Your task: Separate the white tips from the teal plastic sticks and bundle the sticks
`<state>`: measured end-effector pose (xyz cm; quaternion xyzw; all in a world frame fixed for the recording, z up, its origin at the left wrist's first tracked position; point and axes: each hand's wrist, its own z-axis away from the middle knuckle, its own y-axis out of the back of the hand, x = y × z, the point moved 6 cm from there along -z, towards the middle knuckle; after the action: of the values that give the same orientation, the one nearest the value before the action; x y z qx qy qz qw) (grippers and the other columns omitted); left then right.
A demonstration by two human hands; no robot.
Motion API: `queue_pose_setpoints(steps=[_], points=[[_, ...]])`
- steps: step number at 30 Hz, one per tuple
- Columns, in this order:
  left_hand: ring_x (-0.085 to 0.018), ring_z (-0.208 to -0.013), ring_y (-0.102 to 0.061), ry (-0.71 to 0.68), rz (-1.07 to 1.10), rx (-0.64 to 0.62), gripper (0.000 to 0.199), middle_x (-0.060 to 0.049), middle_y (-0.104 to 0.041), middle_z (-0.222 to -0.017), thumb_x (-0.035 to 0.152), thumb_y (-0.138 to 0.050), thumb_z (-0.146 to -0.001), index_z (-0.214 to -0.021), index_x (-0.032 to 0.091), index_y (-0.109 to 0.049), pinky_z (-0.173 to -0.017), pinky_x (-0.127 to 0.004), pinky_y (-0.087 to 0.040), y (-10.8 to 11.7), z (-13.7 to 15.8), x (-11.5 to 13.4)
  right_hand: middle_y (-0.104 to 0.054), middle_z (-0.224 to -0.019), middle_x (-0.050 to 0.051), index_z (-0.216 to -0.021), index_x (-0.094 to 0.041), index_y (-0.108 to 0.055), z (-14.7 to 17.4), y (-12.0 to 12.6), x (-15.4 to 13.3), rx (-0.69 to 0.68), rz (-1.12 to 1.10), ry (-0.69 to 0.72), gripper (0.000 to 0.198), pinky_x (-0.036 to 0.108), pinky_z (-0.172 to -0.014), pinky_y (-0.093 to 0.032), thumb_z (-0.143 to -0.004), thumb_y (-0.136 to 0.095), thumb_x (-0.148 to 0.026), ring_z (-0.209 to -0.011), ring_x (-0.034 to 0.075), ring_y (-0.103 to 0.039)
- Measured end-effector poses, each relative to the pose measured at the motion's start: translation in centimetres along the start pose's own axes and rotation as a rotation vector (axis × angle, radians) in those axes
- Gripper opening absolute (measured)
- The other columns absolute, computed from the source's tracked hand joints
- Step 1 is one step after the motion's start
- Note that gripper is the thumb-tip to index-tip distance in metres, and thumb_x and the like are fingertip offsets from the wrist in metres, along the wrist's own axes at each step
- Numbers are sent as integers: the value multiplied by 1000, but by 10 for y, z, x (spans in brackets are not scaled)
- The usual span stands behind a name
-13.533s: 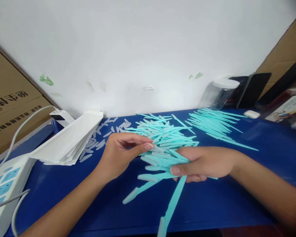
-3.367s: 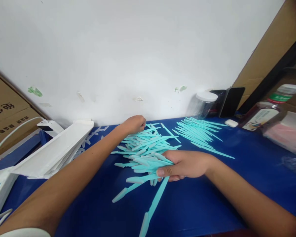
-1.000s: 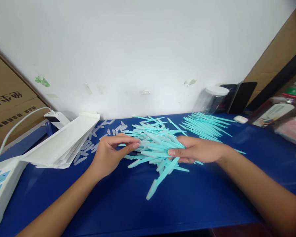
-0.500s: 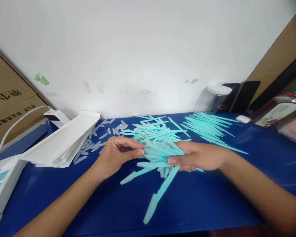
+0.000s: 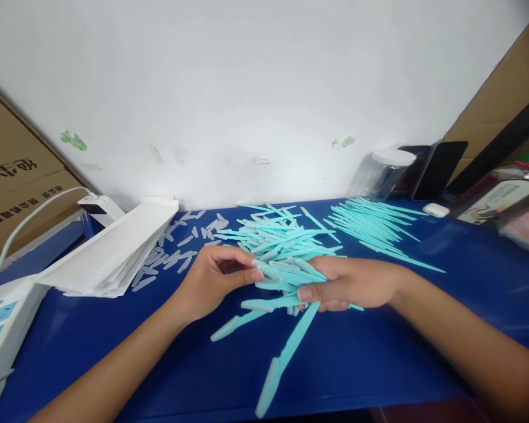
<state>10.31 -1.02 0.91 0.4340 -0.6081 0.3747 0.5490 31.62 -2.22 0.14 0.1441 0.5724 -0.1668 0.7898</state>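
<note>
A fanned bundle of turquoise eyebrow razors [image 5: 286, 273] with pale covers over their blade ends is gripped in my right hand [image 5: 348, 285], thumb on top. Several of them splay out toward the lower left, one pointing down to the front. My left hand [image 5: 216, 279] pinches the covered tip of one razor at the bundle's left side between thumb and forefinger. Behind both hands lies a loose heap of the same razors [image 5: 271, 232] on the blue table [image 5: 379, 364]. Small translucent blade covers [image 5: 170, 258] are scattered left of the heap.
More turquoise razors [image 5: 372, 226] lie in a neater pile at the right. White paper sleeves [image 5: 110, 247] are stacked at the left, beside a power strip [image 5: 2, 329]. A lidded clear jar [image 5: 385, 176], a phone [image 5: 441, 170] and a bottle [image 5: 498, 194] stand back right.
The bundle and its splayed razors have shifted slightly down, toward the front. My left fingers stay pinched at the bundle's left tips, and the right hand keeps its grip.
</note>
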Motion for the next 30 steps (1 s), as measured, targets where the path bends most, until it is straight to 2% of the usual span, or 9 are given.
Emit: queue_pose_setpoints(steps=[3,7,13,15,19,21,23,26,30], points=[[-18,-84,-75,-11,-72,-13,15,-5,-83,-92,34,-90,-87,-94,21,-87,-75,-26,-60,-3,1,3,-49,-70,-6,-104,-13,-70,-1,1,1,-12,-47,31,48,23,-50,-32,-99,-73,-60,-55,8,-40],[-21,-90,-77,-18,-94,-8,36,-8,-84,-102,51,-71,-101,-118,22,-84,-84,-32,-61,-1,2,9,-46,-68,-8,-97,-17,-61,-2,5,0,55,-92,68,45,24,-50,-28,-96,-76,-60,-54,7,-35],[-32,-124,-71,100,134,11,64,-14,-73,-143,70,-47,-106,-144,25,-70,-99,-42,-60,8,2,5,-41,-68,-10,-105,-20,-58,-3,15,1,250,-106,79,47,23,-51,-25,-97,-73,-65,-55,8,-30],[-34,-129,-68,101,182,29,67,-15,-68,-149,71,-43,-106,-146,24,-67,-100,-44,-60,6,2,4,-42,-68,-9,-101,-20,-58,-4,17,1,302,-99,89,49,24,-51,-23,-96,-73,-67,-55,8,-29],[-33,-124,-68,2,124,105,62,-17,-70,-138,66,-51,-105,-142,19,-65,-95,-42,-61,2,2,4,-43,-65,-9,-84,-21,-50,-6,16,-3,396,-75,133,52,25,-51,-24,-98,-69,-68,-53,8,-29],[-30,-121,-68,-44,-15,130,57,-14,-67,-136,60,-62,-103,-145,22,-61,-91,-38,-61,0,5,5,-44,-65,-8,-81,-21,-49,-6,15,-5,437,-54,152,53,25,-52,-26,-99,-67,-68,-53,8,-32],[-25,-107,-69,-44,-202,141,55,-11,-67,-130,54,-72,-98,-144,26,-59,-79,-31,-60,-1,7,4,-45,-66,-7,-80,-21,-49,-6,13,-7,452,-30,165,53,25,-52,-28,-100,-65,-68,-55,9,-34],[-18,-85,-65,-25,-393,124,50,-5,-66,-107,52,-79,-94,-133,26,-64,-66,-26,-53,-3,9,3,-45,-68,-6,-80,-21,-49,-6,10,-9,438,18,175,53,25,-52,-30,-101,-63,-67,-55,9,-36],[-15,-72,-57,-58,-448,89,42,2,-59,-81,51,-77,-95,-128,27,-65,-66,-26,-49,-7,7,5,-48,-70,-5,-81,-21,-52,-5,10,-12,442,137,180,50,25,-53,-33,-102,-64,-65,-56,10,-39]])
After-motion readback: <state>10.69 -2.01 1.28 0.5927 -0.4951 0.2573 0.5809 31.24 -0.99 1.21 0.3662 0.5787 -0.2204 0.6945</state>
